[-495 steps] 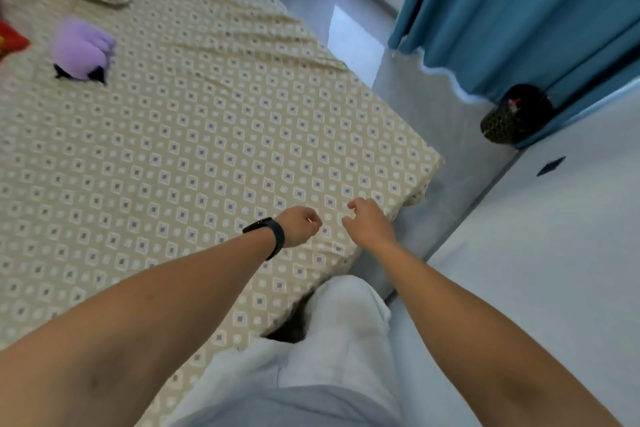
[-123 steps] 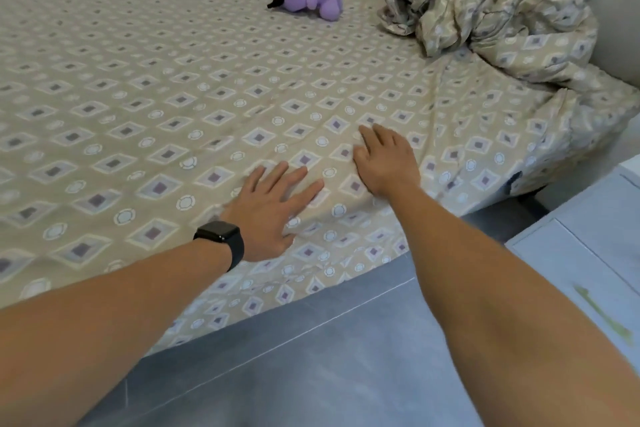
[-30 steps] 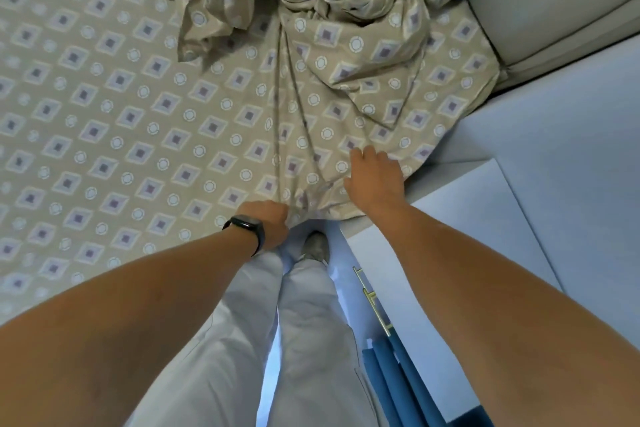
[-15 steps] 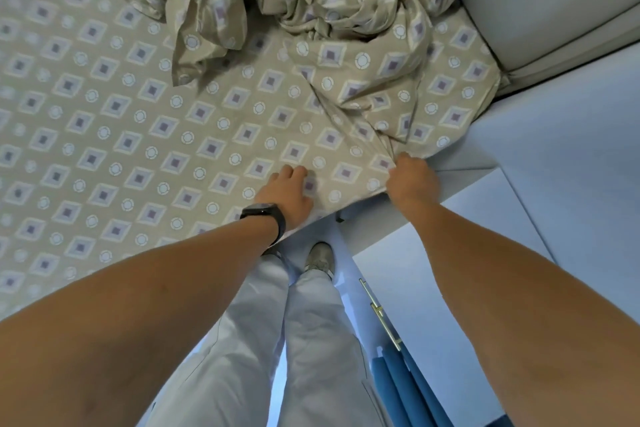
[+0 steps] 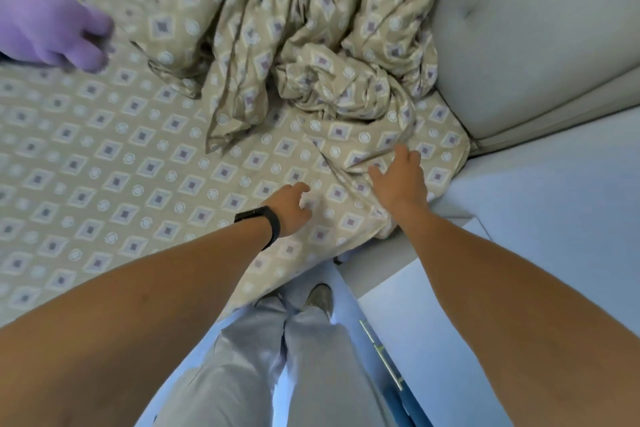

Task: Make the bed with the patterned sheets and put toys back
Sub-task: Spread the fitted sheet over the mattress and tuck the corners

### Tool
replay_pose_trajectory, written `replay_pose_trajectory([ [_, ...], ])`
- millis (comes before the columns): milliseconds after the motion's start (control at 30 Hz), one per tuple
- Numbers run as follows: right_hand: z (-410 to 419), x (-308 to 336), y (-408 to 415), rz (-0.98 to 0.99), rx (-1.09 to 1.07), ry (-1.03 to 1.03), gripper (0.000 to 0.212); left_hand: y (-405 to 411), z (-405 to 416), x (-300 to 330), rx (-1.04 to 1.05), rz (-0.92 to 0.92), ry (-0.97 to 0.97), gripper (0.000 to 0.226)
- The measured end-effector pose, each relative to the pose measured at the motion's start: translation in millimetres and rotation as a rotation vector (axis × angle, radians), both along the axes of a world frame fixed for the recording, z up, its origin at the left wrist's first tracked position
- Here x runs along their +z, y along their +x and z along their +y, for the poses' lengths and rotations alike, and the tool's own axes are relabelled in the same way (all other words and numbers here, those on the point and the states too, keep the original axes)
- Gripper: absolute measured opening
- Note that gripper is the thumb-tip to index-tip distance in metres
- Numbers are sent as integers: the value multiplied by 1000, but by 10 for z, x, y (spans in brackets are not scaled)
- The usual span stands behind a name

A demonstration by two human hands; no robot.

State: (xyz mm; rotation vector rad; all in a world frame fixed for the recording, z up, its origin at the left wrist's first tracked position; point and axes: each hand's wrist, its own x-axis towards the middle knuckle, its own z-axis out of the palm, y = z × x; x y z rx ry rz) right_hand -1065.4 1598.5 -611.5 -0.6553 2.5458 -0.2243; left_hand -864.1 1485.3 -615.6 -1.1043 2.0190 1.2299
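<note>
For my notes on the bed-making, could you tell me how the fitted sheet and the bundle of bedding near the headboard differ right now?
The sheet lies spread flat across the mattress with only a few wrinkles near the hands; the bundle is crumpled in a heap. The sheet covers most of the bed in view; the bundle fills only the corner by the headboard. Both share the same beige diamond-and-circle print.

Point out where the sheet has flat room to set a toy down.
The flat sheet is free left of the left hand, below the purple toy. It is crowded near the headboard: the rumpled cover piles there, and the right hand lies on its edge.
</note>
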Motion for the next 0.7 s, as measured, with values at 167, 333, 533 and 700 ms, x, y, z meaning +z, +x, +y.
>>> replay_pose_trajectory([
  [167, -989, 426, -76, 37, 131, 40, 86, 200, -548, 527, 155, 99, -44, 44],
  [333, -1632, 480, -171, 93, 181, 152, 32, 473, -1050, 778, 282, 36, -82, 44],
  [533, -1823, 1314, 20, -180, 245, 92, 25, 653, -1296, 1539, 360, 6, -107, 53],
  [700, -2105, 2575, 198, -373, 140, -232, 13, 693, -1351, 2287, 382, 135, -149, 95],
])
